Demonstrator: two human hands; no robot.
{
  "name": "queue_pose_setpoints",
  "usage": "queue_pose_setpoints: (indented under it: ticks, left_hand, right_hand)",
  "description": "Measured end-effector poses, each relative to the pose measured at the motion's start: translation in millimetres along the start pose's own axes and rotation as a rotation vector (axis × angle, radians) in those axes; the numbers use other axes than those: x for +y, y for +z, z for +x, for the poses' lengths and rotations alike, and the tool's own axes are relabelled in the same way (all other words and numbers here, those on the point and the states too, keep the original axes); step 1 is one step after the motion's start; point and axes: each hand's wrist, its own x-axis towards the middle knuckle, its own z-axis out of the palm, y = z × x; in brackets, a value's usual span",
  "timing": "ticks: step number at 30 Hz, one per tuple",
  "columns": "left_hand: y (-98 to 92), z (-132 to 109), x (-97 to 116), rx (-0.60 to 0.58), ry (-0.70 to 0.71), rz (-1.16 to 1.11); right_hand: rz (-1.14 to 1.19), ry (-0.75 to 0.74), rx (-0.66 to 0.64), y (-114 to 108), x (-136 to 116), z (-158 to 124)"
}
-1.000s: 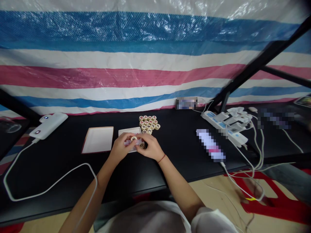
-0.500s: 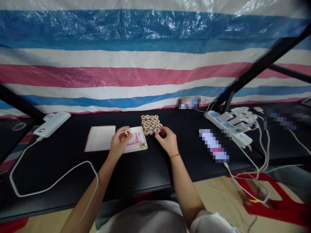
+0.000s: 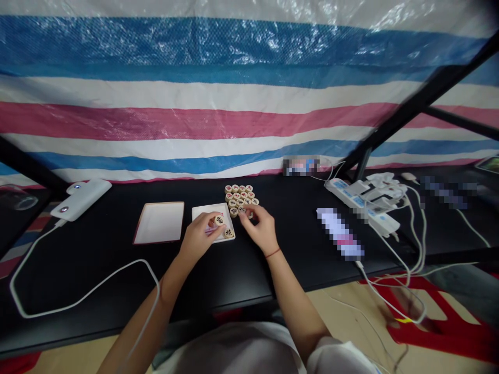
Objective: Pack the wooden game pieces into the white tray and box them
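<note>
My left hand (image 3: 200,234) pinches a round wooden Chinese chess piece (image 3: 219,220) with a black character, holding it over the white open box (image 3: 198,210). Another black-marked chess piece (image 3: 228,234) lies in the box's near right corner. Close to the box's right side, several chess pieces (image 3: 240,196) stand in tight rows, red-marked ones at the back and black-marked ones in front. My right hand (image 3: 260,227) has its thumb and fingertips closed around a front-row chess piece (image 3: 242,209). Its fingers partly cover the piece at the row's right end.
The box lid (image 3: 159,222) lies inside-up left of the box. A white power bank (image 3: 82,199) with a looping cable sits farther left. To the right are a blurred phone (image 3: 340,234), a loaded power strip (image 3: 362,205) and cables; another device (image 3: 301,165) rests by the striped sheet.
My left hand has moved right and slightly down with its chess piece, farther over the box. My right hand has shifted left, from the right-end front piece to the one beside it.
</note>
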Motion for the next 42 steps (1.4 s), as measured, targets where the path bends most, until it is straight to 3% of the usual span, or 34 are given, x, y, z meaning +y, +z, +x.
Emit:
queue_pose_setpoints:
  ticks: [4, 9, 11, 14, 16, 20, 23, 42]
  left_hand:
    - [4.5, -3, 2, -0.021, 0.102, 0.086]
    - [6.3, -4, -1, -0.044, 0.166, 0.168]
    - [6.3, -4, 0, -0.069, 0.187, 0.192]
    - [6.3, -4, 3, -0.15, 0.189, 0.24]
    - [6.8, -5, 3, -0.215, 0.192, 0.276]
    - [9.1, -7, 2, -0.289, 0.203, 0.329]
    - [10.1, -8, 0, -0.308, 0.192, 0.331]
    - [7.5, -7, 4, -0.308, 0.137, 0.231]
  right_hand:
    - [0.214, -0.144, -0.204, 13, -26, -6]
    - [0.206, -0.148, -0.176, 18, -31, -8]
    - [0.181, -0.102, -0.09, 12, -23, -6]
    - [0.09, 0.106, 0.165, 0, -4, 1]
    - [-0.005, 0.213, 0.213, -7, 10, 5]
    - [-0.23, 0.19, 0.042, -9, 30, 5]
    - [-0.319, 0.142, -0.013, -5, 33, 2]
    - [-0.314, 0.057, -0.016, 6, 41, -1]
